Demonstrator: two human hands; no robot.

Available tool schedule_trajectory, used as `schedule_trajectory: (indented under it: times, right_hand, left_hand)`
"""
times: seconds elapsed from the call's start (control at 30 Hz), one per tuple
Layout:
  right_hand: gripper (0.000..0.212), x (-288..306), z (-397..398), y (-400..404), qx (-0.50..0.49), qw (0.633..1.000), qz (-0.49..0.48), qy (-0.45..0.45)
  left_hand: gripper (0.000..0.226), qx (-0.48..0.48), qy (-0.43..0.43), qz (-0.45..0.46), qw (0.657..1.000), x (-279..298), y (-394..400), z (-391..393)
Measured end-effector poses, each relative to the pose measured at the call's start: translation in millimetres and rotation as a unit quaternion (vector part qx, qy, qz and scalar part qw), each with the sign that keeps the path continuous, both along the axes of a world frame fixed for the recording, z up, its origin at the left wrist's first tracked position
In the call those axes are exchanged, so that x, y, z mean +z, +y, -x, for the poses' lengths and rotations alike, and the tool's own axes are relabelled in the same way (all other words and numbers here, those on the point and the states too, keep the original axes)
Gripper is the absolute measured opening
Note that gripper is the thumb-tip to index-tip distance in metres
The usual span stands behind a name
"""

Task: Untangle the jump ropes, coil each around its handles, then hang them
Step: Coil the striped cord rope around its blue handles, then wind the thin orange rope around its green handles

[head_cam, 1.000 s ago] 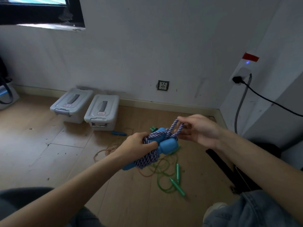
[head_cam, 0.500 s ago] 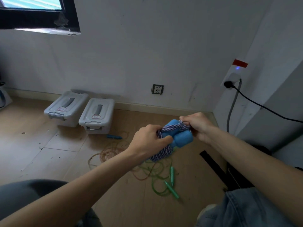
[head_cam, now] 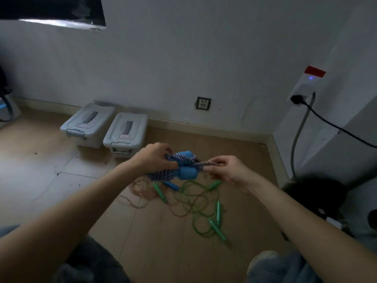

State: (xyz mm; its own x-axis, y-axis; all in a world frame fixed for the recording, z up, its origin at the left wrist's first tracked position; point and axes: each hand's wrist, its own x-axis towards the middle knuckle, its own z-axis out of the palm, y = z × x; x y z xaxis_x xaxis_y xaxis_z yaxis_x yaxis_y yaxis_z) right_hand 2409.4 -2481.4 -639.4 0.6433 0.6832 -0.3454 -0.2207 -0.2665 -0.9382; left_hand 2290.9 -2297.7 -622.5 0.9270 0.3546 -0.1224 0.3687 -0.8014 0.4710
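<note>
**Both hands on the blue-handled rope, above the tangle on the floor**

Your left hand (head_cam: 155, 159) is wrapped around the coiled bundle: fingers curl over the top and the thumb presses against the side of the blue foam handles (head_cam: 186, 165), which lie side by side with the striped purple-and-white rope (head_cam: 161, 175) wound around them. Your right hand (head_cam: 226, 170) pinches the free end of that same rope between thumb and fingertips, and the strand runs taut from the pinch back to the handles. The right hand sits just beside the bundle, level with it, and the whole bundle hangs in the air in front of you, clear of the floor.

Directly below your hands, the remaining ropes lie in a loose heap on the wooden floor (head_cam: 51, 180). A green rope (head_cam: 195, 203) loops over itself, with green handles (head_cam: 217, 231) at the near side and another green handle nearer the left of the heap. A thin orange-brown rope (head_cam: 142, 190) is tangled beside and through it, and a small blue handle (head_cam: 172, 185) lies between them.

Farther back, two grey lidded storage boxes (head_cam: 126, 131) stand side by side against the wall. A wall socket (head_cam: 203, 103) sits above the skirting, and at the right a black cable (head_cam: 334, 127) is plugged into a white outlet.
</note>
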Motion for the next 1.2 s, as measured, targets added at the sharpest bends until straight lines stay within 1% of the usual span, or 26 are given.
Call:
schedule_trajectory:
  times: [0.03, 0.07, 0.1, 0.13, 0.2, 0.27, 0.3, 0.37, 0.43, 0.5, 0.57, 0.63, 0.67, 0.73, 0.77, 0.8, 0.87, 0.9, 0.93, 0.97, 1.0, 1.03, 1.07, 1.1, 1.13, 1.2]
  right_hand:
    - [0.010, -5.7, -1.4, 5.8, 0.014, 0.997, 0.051, -0.052]
    - [0.013, -11.6, -2.8, 11.9, 0.012, 0.993, 0.077, -0.093]
    - [0.017, -18.8, -5.6, 17.4, -0.002, 0.992, 0.075, -0.099]
    - [0.019, -26.0, -8.5, 23.3, -0.028, 0.995, 0.047, -0.080]
    - [0.021, -36.9, -13.7, 35.8, -0.087, 0.996, -0.017, -0.003]
    - [0.021, -48.1, -24.1, 46.8, -0.129, 0.990, -0.041, 0.043]
    - [0.022, -54.5, -30.7, 51.8, -0.136, 0.989, -0.038, 0.049]
    - [0.026, -71.0, -45.3, 59.9, -0.137, 0.990, -0.004, 0.026]
    - [0.027, -92.8, -63.9, 64.1, -0.159, 0.987, 0.024, -0.001]
    - [0.028, -119.6, -85.0, 62.7, -0.202, 0.979, 0.027, -0.006]
    - [0.028, -147.6, -106.6, 57.8, -0.243, 0.970, 0.027, 0.002]
    - [0.024, -175.5, -124.8, 53.3, -0.307, 0.951, 0.003, 0.041]
    - [0.023, -188.4, -132.6, 51.7, -0.352, 0.933, -0.030, 0.071]
    - [0.020, -213.6, -144.2, 50.8, -0.434, 0.887, -0.100, 0.126]
    - [0.019, -226.0, -145.9, 51.8, -0.450, 0.875, -0.109, 0.141]
    - [0.016, -239.4, -144.7, 53.8, -0.445, 0.878, -0.094, 0.149]
    - [0.004, -263.0, -134.6, 58.4, -0.380, 0.914, 0.037, 0.137]
    - [0.017, -271.0, -127.5, 60.9, -0.335, 0.928, 0.112, 0.116]
    - [0.029, -279.3, -120.6, 62.9, -0.304, 0.933, 0.172, 0.084]
    - [0.036, -282.1, -112.7, 65.5, -0.301, 0.928, 0.218, 0.042]
    - [0.036, -283.6, -105.2, 67.6, -0.321, 0.915, 0.243, -0.009]
    - [0.032, -281.8, -96.0, 70.8, -0.344, 0.905, 0.245, -0.057]
    - [0.025, -280.5, -85.4, 74.4, -0.346, 0.903, 0.236, -0.094]
    - [0.019, -278.7, -73.6, 78.8, -0.321, 0.914, 0.221, -0.115]
    - [0.017, -278.1, -62.2, 85.1, -0.272, 0.932, 0.202, -0.127]
    - [0.022, -276.8, -40.8, 103.8, -0.109, 0.973, 0.152, -0.135]
  left_hand:
    - [0.033, -0.004, 0.023, 0.005, 1.000, -9.6, 4.9, -0.8]
    - [0.032, -0.009, 0.040, 0.015, 0.999, -18.5, 8.9, -2.7]
    - [0.030, -0.009, 0.047, 0.029, 0.998, -25.6, 12.2, -5.4]
    - [0.028, -0.004, 0.047, 0.045, 0.998, -31.6, 15.7, -9.1]
    - [0.029, 0.004, 0.039, 0.080, 0.996, -44.7, 22.9, -18.3]
    - [0.029, 0.011, 0.033, 0.127, 0.991, -63.9, 26.5, -29.7]
    - [0.029, 0.016, 0.028, 0.150, 0.988, -75.3, 27.1, -36.5]
    - [0.030, 0.037, 0.011, 0.180, 0.983, -99.4, 30.7, -50.1]
    - [0.039, 0.097, -0.003, 0.210, 0.973, -125.5, 39.5, -64.0]
    - [0.039, 0.173, 0.007, 0.207, 0.963, -154.7, 48.2, -73.9]
    - [0.030, 0.194, 0.044, 0.191, 0.961, -187.1, 47.6, -80.5]
    - [0.027, 0.149, 0.089, 0.195, 0.965, -221.7, 37.0, -85.8]
    - [0.028, 0.117, 0.107, 0.185, 0.970, -236.8, 30.3, -88.1]
    - [0.028, 0.074, 0.111, 0.153, 0.979, -261.8, 19.5, -91.4]
    - [0.029, 0.062, 0.107, 0.138, 0.983, -272.7, 16.5, -91.6]
    - [0.031, 0.047, 0.108, 0.117, 0.986, -282.6, 14.7, -90.5]
    - [0.037, -0.007, 0.138, 0.060, 0.989, -299.4, 12.6, -83.6]
    - [0.040, -0.032, 0.149, 0.028, 0.988, -307.0, 13.2, -78.3]
    - [0.041, -0.036, 0.145, -0.008, 0.989, -312.3, 14.9, -72.8]
    - [0.043, -0.019, 0.129, -0.050, 0.990, -314.3, 17.0, -68.3]
    - [0.045, 0.014, 0.109, -0.086, 0.990, -314.4, 20.1, -64.8]
    - [0.048, 0.054, 0.092, -0.111, 0.988, -314.1, 23.6, -63.1]
    - [0.052, 0.093, 0.090, -0.119, 0.984, -314.0, 28.7, -62.0]
    - [0.057, 0.125, 0.108, -0.111, 0.980, -313.4, 33.9, -60.4]
    - [0.062, 0.156, 0.136, -0.090, 0.974, -313.7, 40.1, -58.6]
    - [0.069, 0.179, 0.193, -0.063, 0.963, -318.9, 53.9, -49.1]
